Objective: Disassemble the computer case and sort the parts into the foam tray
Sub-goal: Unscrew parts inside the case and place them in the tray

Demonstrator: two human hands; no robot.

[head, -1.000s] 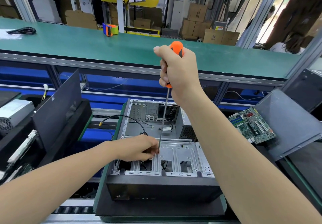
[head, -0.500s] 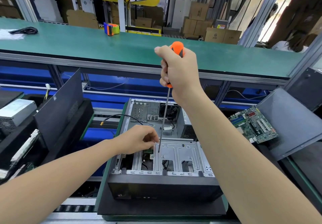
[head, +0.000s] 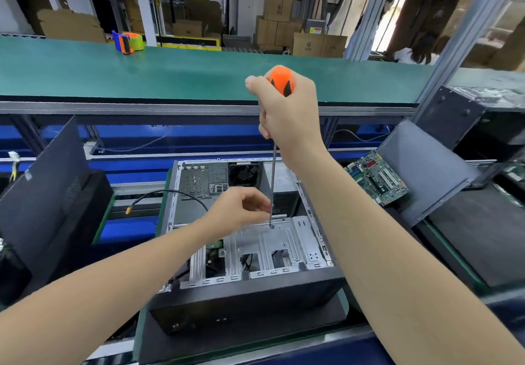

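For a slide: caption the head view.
Right hand holds an orange screwdriver tip-down on the drive cage of the computer case; left hand at its shaft.

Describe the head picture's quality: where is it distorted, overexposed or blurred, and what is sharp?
Head view: the wide lens tilts the post at right and stretches the right forearm toward the lower corner; daylight washes out the upper right corner; the screwdriver, the right hand gripping it and the case are evenly lit and sharp.
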